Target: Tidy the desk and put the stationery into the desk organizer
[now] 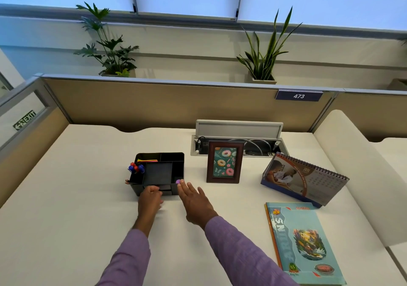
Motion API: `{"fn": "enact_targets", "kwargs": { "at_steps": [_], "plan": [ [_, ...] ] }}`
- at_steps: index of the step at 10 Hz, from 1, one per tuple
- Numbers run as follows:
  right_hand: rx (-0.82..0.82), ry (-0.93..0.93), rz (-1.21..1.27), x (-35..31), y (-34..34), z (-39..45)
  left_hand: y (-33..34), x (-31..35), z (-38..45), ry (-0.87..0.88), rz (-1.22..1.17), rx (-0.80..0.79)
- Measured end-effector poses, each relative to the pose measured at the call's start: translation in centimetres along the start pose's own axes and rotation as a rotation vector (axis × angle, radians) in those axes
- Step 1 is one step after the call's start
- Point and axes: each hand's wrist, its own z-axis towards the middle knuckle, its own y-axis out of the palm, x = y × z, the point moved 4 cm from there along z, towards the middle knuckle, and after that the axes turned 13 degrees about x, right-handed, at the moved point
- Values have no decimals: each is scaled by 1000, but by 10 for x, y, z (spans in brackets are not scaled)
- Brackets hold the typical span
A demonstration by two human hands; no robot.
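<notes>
Both grips worked at the near edge of the black desk organizer (159,173), which sat left of centre on the white bench (66,219). In the head view, the left hand (150,199) had its fingers curled over the organizer's near front wall, by the small drawer there, gripping it. The right hand (195,202) reached in from the right with fingers straight and spread; its forefinger tip touched a small purple eraser-like piece (178,181) lying at the organizer's near right corner, though whether the piece was inside the compartment or on the rim I could not tell. Pens with blue and red caps (136,168) stood in the organizer's left compartment, and yellow and pink sticky strips (147,160) lay in a far one. Right of the organizer stood a brown photo frame (224,162), then a spiral desk calendar (304,177) further right. A teal notebook (306,241) lay flat near the right edge. Both sleeves were purple.
</notes>
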Motion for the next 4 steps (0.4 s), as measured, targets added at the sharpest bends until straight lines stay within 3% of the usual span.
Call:
{"fn": "enact_targets", "kwargs": {
  "at_steps": [1, 3, 4],
  "plan": [
    [-12, 7, 6, 0, 0, -1, -2, -3, -8, 126, 107, 73],
    [94, 47, 149, -2, -2, -4, -11, 1, -45, 660, 314, 301],
    [189, 72, 189, -2, -2, -14, -2, -8, -51, 911, 463, 311]
  ]
}}
